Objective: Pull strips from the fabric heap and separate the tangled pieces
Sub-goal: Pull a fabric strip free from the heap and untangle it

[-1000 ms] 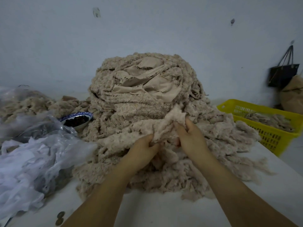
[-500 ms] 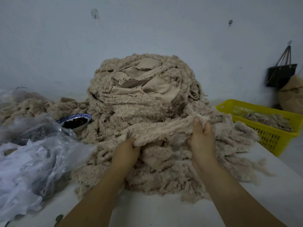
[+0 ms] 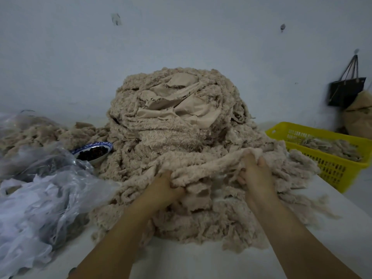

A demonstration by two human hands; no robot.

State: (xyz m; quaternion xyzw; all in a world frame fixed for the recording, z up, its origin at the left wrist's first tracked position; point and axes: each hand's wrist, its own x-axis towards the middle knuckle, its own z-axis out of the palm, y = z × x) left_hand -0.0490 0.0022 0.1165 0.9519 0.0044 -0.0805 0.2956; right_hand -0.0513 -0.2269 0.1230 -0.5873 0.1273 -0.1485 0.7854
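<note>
A tall heap of beige fleecy fabric (image 3: 173, 125) rises on the white table (image 3: 201, 262), with smooth beige cloth showing near its top. Across the heap's front runs a fleecy strip (image 3: 203, 167), stretched between my two hands. My left hand (image 3: 161, 190) grips its left end, fingers curled into the fabric. My right hand (image 3: 255, 176) grips its right end, fingertips buried in the pile. Loose shreds spread around the heap's base.
A yellow plastic basket (image 3: 330, 168) holding fabric scraps stands at the right, past the table edge. A blue-rimmed bowl (image 3: 93, 151) of dark bits sits left of the heap. Crumpled clear plastic bags (image 3: 36, 190) fill the left side. A black bag (image 3: 346, 89) hangs on the wall.
My hands started close together on one bunch of fabric, then moved apart, drawing the strip out sideways. The right hand has shifted right and the left hand left and lower.
</note>
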